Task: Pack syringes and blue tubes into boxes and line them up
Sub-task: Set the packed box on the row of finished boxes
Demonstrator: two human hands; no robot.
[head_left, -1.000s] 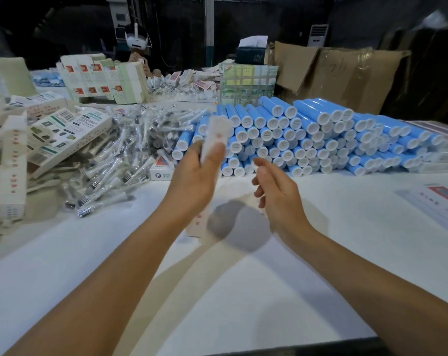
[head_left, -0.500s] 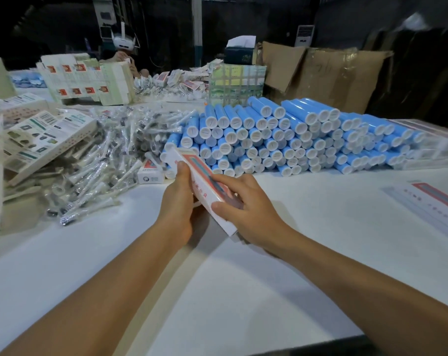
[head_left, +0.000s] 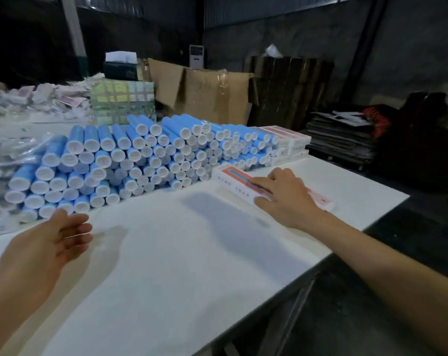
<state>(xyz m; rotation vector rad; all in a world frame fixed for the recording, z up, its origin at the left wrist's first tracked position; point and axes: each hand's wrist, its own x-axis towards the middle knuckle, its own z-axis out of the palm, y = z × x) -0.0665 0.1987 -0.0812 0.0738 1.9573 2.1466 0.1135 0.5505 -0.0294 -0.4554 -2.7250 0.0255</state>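
White box with a red-and-blue top (head_left: 233,177) lies flat on the white table (head_left: 166,265), right side, long axis running away toward the tube pile. My right hand (head_left: 285,195) rests palm-down on its near half, fingers straight and slightly spread, thumb (head_left: 262,201) alongside the front edge, nothing curled round it. More flat box edge, pinkish, shows past my wrist toward the table's right edge (head_left: 324,201); can't tell if that's the same box or a second one lined up with it.

My left hand (head_left: 51,240) hovers over the table at lower left, palm turned inward, fingers loose and a bit apart, holding nothing, just in front of the tubes.

Blue tubes with white caps (head_left: 130,160) stacked in a big pile, cap ends facing me, spanning the middle of the table. Behind the pile's right end, a stack of finished white boxes (head_left: 289,145). Bagged syringes (head_left: 7,152) heaped at far left, touching the tubes, blurry.

Beyond: green-patterned carton (head_left: 123,104), loose paper packaging heap (head_left: 46,98), open cardboard boxes (head_left: 212,91), flattened cardboard pile (head_left: 341,134) on the floor at right, white standing air-conditioner unit (head_left: 196,56) at the back wall.
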